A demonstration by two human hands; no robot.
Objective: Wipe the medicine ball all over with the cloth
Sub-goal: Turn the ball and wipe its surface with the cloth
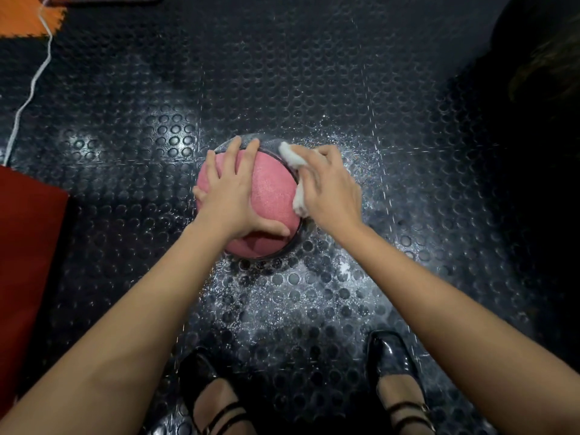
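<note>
Medicine ball (270,196) sits on the studded rubber floor (314,89), just ahead of the person's black shoes (392,372). Pink textured top, dark band round the far and right side; looks firm and grippy, no visible dirt from here.

Left hand (233,191) lies spread flat over the top-left, fingers straight, thumb pressed on the near face: steadying, not gripping. Right hand (329,186) is on the ball's right flank, fingers curled round a bunched white cloth (293,160) and pressing it to the dark band.

Risks, my read:
- Ball rolls left under the side push, since the left hand only presses down. Sideways wiping force would cause it.
- Cloth is wadded small, so coverage per stroke is low; patches get missed.
- Underside touches the floor and can't be reached without turning the ball, and the floor looks speckled, so it could re-soil.

Off to the left: red mat (28,262), orange tile (25,17), white cord (31,86).
</note>
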